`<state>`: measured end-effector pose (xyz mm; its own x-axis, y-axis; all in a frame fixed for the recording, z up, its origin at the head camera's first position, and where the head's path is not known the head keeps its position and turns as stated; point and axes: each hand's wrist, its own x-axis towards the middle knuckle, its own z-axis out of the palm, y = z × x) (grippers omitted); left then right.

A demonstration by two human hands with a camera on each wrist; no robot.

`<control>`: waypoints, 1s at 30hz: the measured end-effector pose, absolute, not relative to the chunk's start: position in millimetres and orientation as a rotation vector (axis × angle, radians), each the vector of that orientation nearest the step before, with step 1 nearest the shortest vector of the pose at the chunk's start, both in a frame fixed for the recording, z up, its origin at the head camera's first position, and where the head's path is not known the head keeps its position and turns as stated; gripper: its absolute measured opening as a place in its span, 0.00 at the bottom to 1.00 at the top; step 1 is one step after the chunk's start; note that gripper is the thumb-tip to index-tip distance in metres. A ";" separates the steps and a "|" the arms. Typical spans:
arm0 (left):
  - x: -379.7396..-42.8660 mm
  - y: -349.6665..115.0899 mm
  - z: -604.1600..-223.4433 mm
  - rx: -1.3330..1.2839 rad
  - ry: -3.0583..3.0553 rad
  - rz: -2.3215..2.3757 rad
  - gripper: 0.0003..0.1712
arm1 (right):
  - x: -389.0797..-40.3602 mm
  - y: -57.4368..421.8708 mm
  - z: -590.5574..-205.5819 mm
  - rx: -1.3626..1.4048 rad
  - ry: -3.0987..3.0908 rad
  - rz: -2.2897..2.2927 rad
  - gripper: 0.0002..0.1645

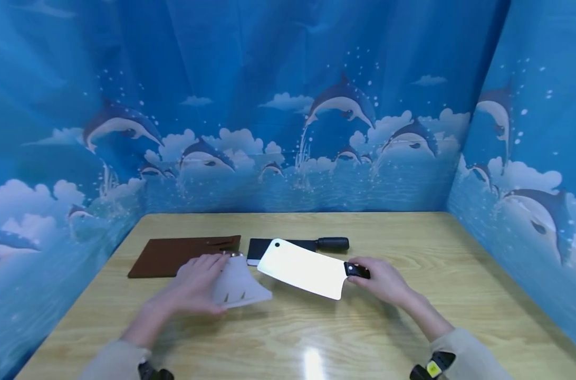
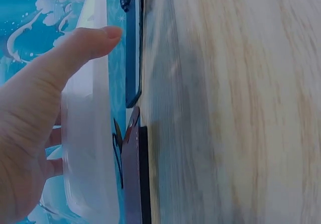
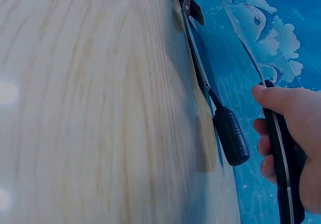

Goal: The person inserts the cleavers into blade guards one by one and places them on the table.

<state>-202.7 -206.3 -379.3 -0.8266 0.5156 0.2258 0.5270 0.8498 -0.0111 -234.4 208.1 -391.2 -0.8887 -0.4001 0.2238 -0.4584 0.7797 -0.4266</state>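
Observation:
In the head view my right hand [image 1: 380, 279] grips the black handle [image 1: 356, 270] of a cleaver, its broad bright blade [image 1: 302, 268] pointing left above the table. The right wrist view shows fingers curled round that handle, with the blade nearly edge-on. My left hand [image 1: 198, 285] holds a whitish, translucent plastic blade cover [image 1: 240, 285] with small slots, left of the cleaver's tip. Its thumb lies on the near side of the cover [image 2: 90, 133] in the left wrist view, the other fingers behind. A gap separates cover and blade.
A brown leather sheath [image 1: 174, 256] lies flat at the table's left, partly behind my left hand. Beside it lies a second, dark-bladed cleaver with a black handle [image 1: 333, 244], its blade partly covered by the bright one. Dolphin-print curtains [image 1: 288, 184] border the wooden table [image 1: 411, 237].

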 end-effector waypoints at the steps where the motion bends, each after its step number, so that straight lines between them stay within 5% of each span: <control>1: -203.1 -204.5 -379.0 -0.806 -2.810 -0.073 0.64 | -234.6 207.5 -391.0 0.676 -2.849 0.742 0.21; 30: -208.5 -186.7 -385.2 -0.947 -2.760 -0.052 0.64 | -233.6 208.1 -385.7 0.754 -2.759 0.471 0.23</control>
